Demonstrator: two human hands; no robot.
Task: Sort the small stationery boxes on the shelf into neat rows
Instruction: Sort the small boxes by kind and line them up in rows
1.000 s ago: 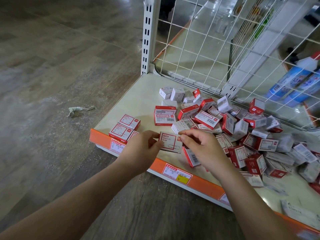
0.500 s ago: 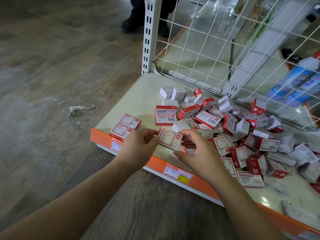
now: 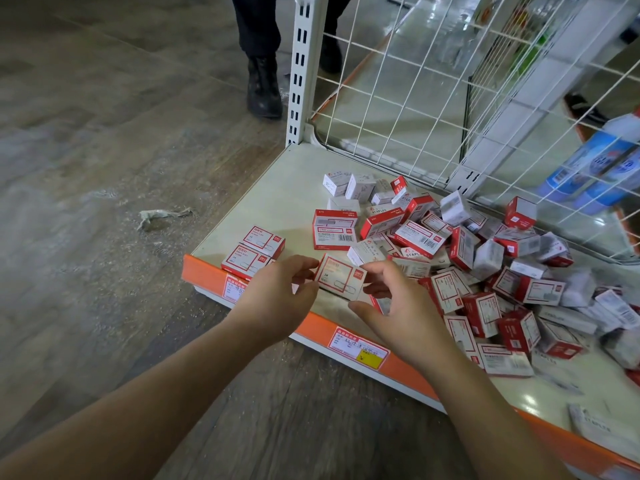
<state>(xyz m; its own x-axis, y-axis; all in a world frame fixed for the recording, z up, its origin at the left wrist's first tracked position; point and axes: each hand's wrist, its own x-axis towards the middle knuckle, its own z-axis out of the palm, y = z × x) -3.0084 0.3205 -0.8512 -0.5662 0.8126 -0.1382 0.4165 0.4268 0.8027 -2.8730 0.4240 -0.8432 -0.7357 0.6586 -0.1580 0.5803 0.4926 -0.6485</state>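
— Since half a second before, what had moved?

— Our right hand (image 3: pixel 391 306) had let go of the paper-clip box (image 3: pixel 341 277) and drawn back toward the shelf (image 3: pixel 263 202) edge; the left hand (image 3: pixel 277 299) had kept it. A dark boot (image 3: pixel 264 86) had also come into sight on the floor beyond the upright.

— How did we judge the box would handle?

— Light, stiff card, smooth-faced and easily crushed at a corner, so we thought it best taken by its short ends, not its broad printed face.

— And the head view, hands and box?

— Our left hand pinched the box's near-left end, thumb over, fingers curled. Our right hung loosely open just beside its right end, holding nothing we could see. The box sat tilted over the shelf's front, between the two ordered boxes (image 3: pixel 256 252) on the left and the jumbled heap (image 3: pixel 485 271) on the right.
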